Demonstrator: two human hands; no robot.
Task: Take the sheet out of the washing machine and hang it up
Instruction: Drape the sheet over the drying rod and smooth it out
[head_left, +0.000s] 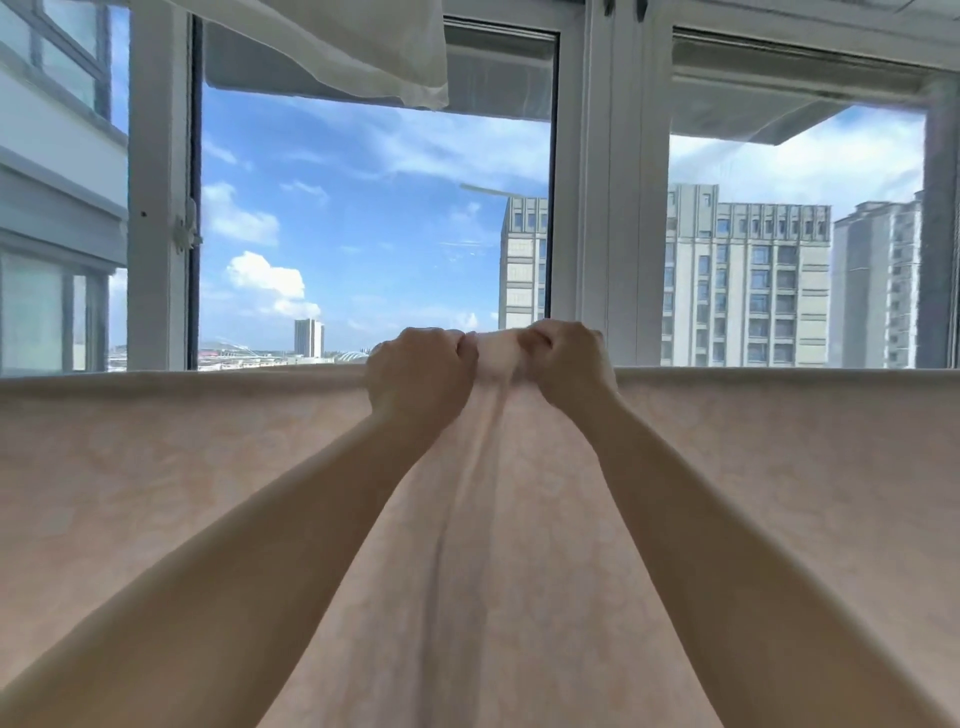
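Left hand (418, 374) and right hand (563, 364), both arms outstretched, are curled into fists side by side, each gripping a bunched fold at the top edge of the pale peach patterned fabric sheet (208, 467). The sheet hangs spread across the lower view, its upper edge level, creases running down from the grip. Beyond stand white-framed windows (597, 208); a white sheer cloth (363, 47) hangs overhead; grey high-rise blocks (748, 280) under blue sky.

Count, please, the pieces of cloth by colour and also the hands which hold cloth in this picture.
Peach cloth: 1, the sheet, spread wide below the windows.
White cloth: 1, the white fabric hanging at the top.
Hands gripping the sheet's top edge: 2, left hand and right hand.
Total: 4.
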